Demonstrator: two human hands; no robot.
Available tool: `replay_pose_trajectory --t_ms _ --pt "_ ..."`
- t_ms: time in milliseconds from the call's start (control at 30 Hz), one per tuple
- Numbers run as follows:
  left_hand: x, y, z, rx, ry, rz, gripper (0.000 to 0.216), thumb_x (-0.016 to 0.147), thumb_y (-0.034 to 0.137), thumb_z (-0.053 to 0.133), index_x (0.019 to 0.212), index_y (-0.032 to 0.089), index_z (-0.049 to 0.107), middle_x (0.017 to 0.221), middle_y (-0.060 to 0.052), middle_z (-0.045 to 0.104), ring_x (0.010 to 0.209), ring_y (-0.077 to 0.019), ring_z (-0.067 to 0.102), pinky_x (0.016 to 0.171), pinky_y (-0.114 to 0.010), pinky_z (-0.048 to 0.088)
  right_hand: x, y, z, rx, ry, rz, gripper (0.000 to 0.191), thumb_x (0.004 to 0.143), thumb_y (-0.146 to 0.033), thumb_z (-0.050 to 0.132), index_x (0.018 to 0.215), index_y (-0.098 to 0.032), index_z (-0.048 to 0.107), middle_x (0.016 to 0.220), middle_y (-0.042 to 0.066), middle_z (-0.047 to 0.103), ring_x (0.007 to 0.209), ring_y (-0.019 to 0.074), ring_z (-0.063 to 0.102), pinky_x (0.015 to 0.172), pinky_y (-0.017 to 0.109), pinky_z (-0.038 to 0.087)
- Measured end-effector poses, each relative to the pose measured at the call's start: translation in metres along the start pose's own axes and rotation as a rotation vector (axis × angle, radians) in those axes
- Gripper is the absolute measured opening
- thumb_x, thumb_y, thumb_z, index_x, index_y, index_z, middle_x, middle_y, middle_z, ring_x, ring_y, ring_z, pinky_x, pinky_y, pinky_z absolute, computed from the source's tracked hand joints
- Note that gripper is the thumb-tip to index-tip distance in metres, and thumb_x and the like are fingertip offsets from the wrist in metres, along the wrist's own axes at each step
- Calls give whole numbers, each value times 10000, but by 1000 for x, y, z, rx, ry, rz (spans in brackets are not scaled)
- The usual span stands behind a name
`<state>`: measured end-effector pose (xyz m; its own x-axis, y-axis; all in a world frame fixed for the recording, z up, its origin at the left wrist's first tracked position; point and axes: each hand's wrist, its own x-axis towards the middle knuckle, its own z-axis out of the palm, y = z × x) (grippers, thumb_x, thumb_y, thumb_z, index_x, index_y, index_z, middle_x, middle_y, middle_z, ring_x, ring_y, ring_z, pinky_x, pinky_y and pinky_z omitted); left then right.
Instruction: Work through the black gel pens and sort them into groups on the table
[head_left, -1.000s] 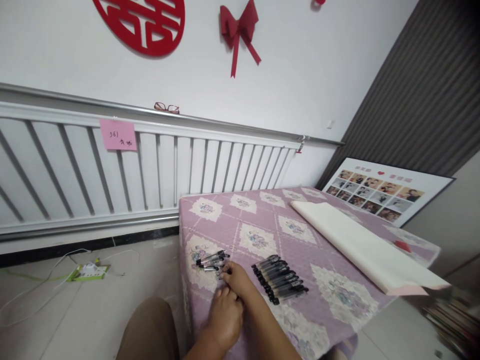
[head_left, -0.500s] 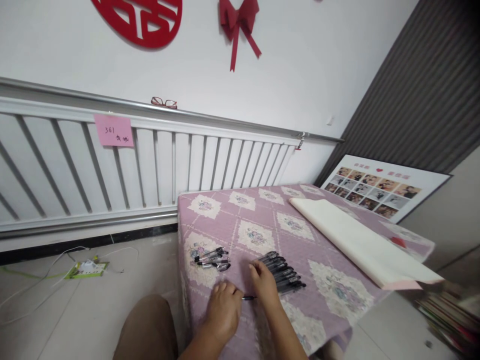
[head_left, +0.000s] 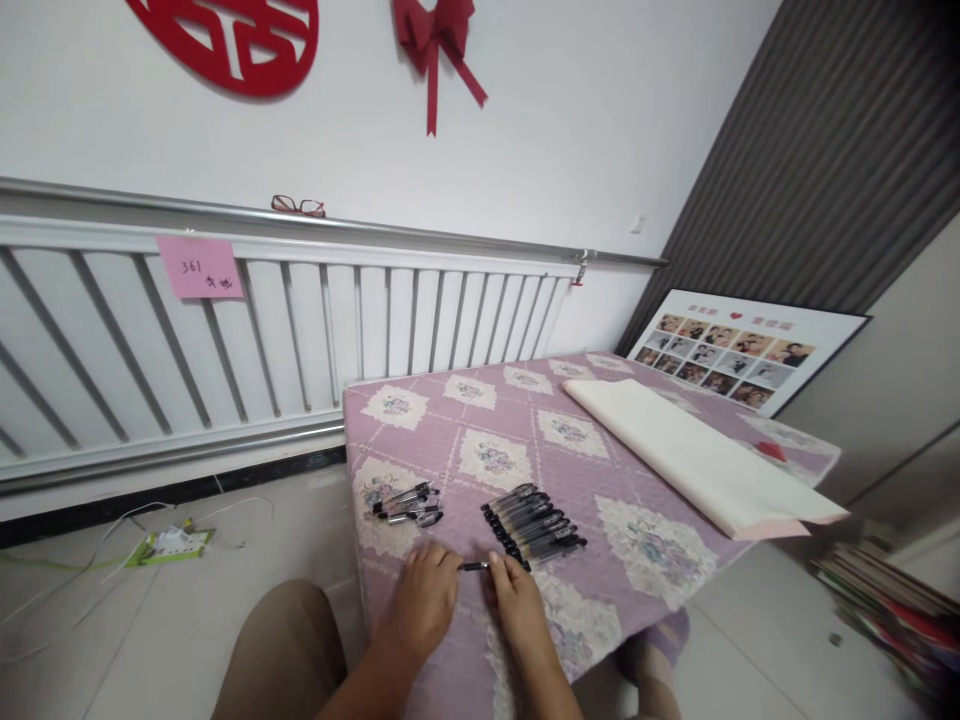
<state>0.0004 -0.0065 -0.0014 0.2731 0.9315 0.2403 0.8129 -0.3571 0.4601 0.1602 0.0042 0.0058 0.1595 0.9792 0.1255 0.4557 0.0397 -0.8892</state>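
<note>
My left hand (head_left: 421, 603) and my right hand (head_left: 516, 606) rest side by side near the front edge of a purple patterned tablecloth (head_left: 600, 470). Both pinch the ends of one black pen (head_left: 475, 566) held between them. Just beyond my right hand lies a neat row of several black pens (head_left: 534, 523). A small loose heap of pens (head_left: 405, 501) lies beyond my left hand, near the table's left edge.
A large folded cream sheet (head_left: 697, 460) covers the table's right side, with a small red object (head_left: 772, 451) beyond it. A white radiator (head_left: 300, 330) lines the wall, a framed photo collage (head_left: 739, 348) leans at right, and a power strip (head_left: 171, 544) lies on the floor.
My right hand left the loose heap with a pen, swung right toward the row, and now both hands hold that pen between them. The view shifted slightly right.
</note>
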Motion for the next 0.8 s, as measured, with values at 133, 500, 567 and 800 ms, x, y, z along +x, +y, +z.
replay_pose_trajectory --t_ms 133,500,567,800 --pt "0 -1 3 4 16 20 287 885 99 428 1056 255 598 1014 -19 589 982 -195 512 910 -358 364 1 3 3 -30 -16 -33 385 807 -532 446 566 -238 505 551 -11 558 580 180 524 577 281 410" --pt "-1 -2 3 37 6 8 149 927 209 481 989 258 607 1001 -1 605 991 -196 527 918 -375 346 0 6 6 -53 -57 -80 387 812 -530 446 560 -236 456 549 -24 499 571 170 474 562 280 360" --pt "-1 -1 1 33 5 8 151 937 222 471 991 259 607 1007 -1 606 993 -197 524 919 -377 340 1 6 6 -50 -64 -81 382 799 -521 462 543 -239 433 534 -30 480 558 166 460 554 279 350" --pt "-1 2 -2 38 -16 -17 171 956 238 440 976 252 610 1001 -10 608 995 -198 520 928 -385 313 0 5 3 -12 -101 -77 318 780 -472 499 576 -228 508 557 -24 518 574 167 483 577 278 380"
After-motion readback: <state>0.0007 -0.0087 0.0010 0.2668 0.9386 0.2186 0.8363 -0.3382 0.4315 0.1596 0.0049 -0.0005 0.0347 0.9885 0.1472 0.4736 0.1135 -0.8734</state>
